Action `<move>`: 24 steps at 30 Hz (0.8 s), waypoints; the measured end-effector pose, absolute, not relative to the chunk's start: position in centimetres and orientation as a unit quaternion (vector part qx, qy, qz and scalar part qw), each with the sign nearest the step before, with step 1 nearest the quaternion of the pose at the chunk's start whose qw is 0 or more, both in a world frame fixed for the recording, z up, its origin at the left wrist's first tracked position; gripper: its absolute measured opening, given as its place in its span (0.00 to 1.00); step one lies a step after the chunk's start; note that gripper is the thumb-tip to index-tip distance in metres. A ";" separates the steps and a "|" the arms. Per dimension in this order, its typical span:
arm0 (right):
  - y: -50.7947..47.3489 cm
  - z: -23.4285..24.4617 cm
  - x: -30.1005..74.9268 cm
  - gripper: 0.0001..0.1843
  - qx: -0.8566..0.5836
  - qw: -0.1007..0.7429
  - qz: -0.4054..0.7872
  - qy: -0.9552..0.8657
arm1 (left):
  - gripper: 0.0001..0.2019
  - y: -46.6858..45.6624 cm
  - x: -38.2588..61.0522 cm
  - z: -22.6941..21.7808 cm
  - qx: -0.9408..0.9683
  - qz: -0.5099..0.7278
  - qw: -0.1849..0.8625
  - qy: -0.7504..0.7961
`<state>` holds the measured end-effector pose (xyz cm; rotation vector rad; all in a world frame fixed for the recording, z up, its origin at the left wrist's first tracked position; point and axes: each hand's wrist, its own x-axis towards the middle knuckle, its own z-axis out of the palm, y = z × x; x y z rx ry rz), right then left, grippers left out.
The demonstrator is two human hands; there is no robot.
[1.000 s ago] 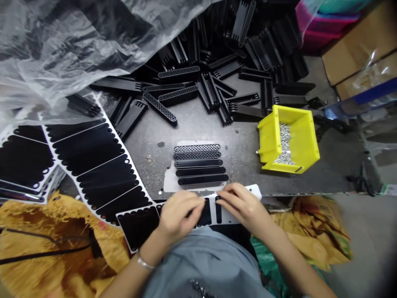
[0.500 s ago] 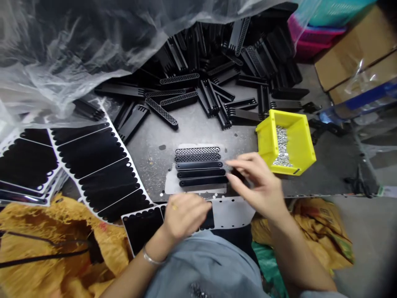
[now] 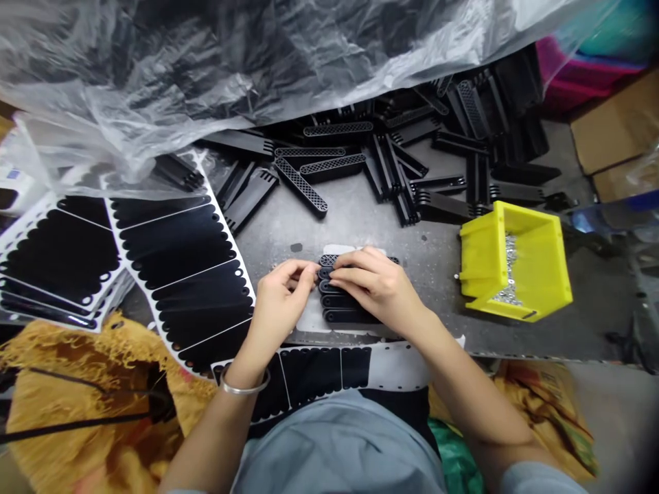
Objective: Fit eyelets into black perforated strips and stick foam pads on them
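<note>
Several black plastic bars (image 3: pixel 355 315) lie side by side in a row on the bench. The topmost bar (image 3: pixel 328 261) shows its lattice face. Over the second one, the left end looks smooth and dark, like a black sticker strip (image 3: pixel 324 273). My left hand (image 3: pixel 283 295) is pinched at that left end, thumb and fingertips together. From the right, my right hand (image 3: pixel 378 285) reaches across the bars, its fingers bent down on the strip and hiding most of the upper bars. A black sticker sheet (image 3: pixel 314 370) with a partly bare white backing lies at the bench's front edge.
A yellow bin (image 3: pixel 535 261) with small metal parts stands to the right. Loose black bars (image 3: pixel 301 189) are heaped behind, under clear plastic sheeting (image 3: pixel 231 89). More sticker sheets (image 3: pixel 180 240) lie at left. A cardboard box (image 3: pixel 612 137) sits at the far right.
My left hand has moved up from the sticker sheet to the bars' left end. My right hand has moved left across the bars. The second bar's lattice end now looks covered.
</note>
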<state>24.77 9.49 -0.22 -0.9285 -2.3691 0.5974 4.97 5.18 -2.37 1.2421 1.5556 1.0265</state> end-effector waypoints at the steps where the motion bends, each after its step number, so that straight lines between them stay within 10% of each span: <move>1: 9.5 -0.2 24.6 0.11 -0.342 0.261 0.219 -0.876 | 0.10 5.3 5.0 -2.3 0.495 0.412 0.438 0.627; 19: 9.7 -0.7 31.6 0.07 -0.424 0.302 0.329 -0.788 | 0.13 6.2 5.0 -2.3 0.488 0.392 0.452 0.636; 24: 7.1 0.8 31.9 0.10 -0.465 0.332 0.184 -0.800 | 0.09 5.3 5.4 -1.9 0.507 0.418 0.378 0.652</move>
